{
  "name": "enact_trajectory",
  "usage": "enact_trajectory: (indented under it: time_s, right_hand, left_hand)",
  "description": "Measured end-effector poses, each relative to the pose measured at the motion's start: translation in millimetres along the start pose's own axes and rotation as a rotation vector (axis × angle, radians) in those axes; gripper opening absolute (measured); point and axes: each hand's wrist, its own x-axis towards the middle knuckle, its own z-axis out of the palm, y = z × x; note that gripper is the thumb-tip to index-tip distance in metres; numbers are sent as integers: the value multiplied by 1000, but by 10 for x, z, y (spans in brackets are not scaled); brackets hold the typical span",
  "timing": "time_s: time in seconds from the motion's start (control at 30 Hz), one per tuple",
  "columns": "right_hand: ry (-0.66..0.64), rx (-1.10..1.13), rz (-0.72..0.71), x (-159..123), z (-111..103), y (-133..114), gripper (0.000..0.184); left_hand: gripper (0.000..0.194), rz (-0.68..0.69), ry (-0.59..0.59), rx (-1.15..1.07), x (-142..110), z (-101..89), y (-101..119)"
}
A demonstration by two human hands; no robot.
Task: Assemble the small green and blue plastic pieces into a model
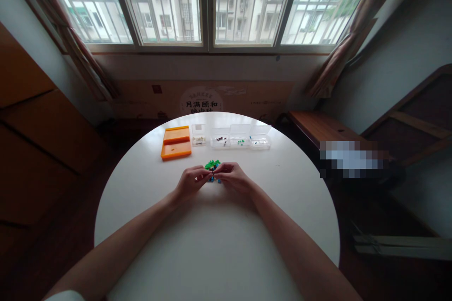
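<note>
A small toy-brick model (pixel 212 165) with green leaf-like pieces on top and blue bits below sits at the middle of a round white table (pixel 215 244). My left hand (pixel 191 181) and my right hand (pixel 232 176) meet at it, fingers curled and pinched around its lower part from either side. Both forearms rest on the tabletop. What the fingertips touch beneath the green part is too small to make out.
Behind the hands lies an orange open case (pixel 175 142) and a row of clear plastic boxes (pixel 240 136) with small parts. A wooden bench (pixel 323 128) stands to the right, a wooden cabinet (pixel 38 122) to the left, a barred window (pixel 208 2) ahead.
</note>
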Motion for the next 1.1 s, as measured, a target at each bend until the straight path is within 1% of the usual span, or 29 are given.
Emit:
enact_trajectory:
  time_s: [0.17, 0.33, 0.67, 1.1]
  right_hand:
    - [0, -11, -6, 4, -4, 7, 25]
    - [-5, -6, -5, 4, 5, 0, 26]
    - [-12, -19, 0, -1, -1, -36, 26]
    - [-19, -6, 15, 4, -21, -13, 25]
  left_hand:
    - [17, -10, 22, -13, 3, -5, 15]
    - [18, 13, 45, -27, 5, -8, 16]
    - [16, 16, 31, -39, 10, -13, 36]
    - [14, 8, 33, -43, 14, -9, 42]
